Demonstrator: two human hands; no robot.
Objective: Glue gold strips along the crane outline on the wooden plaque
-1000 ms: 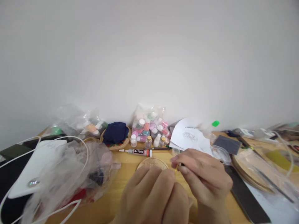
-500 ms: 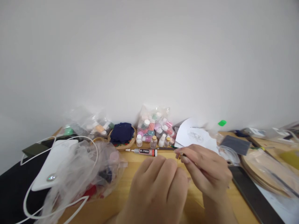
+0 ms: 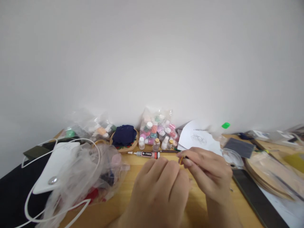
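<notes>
My left hand is curled closed above the wooden table, its back toward me. Its fingertips are hidden, so I cannot make out what it holds. Just to its right, my right hand pinches a thin yellow strand between thumb and forefinger. A small dark bit shows at that pinch, too small to name. The strand curves down toward the knuckles of my left hand. Beyond both hands lie a B-7000 glue tube and several small bottles, among them a cork-topped one.
A bag of colourful small jars leans by the wall, beside dark blue cloth on a hoop. Drawn-on paper stands behind my right hand. A white power bank, cable and plastic bag lie left; a black slab lies right.
My right hand has shifted slightly left and turned a little, and the yellow strand at its fingertips shows more plainly. The left hand stays almost in place.
</notes>
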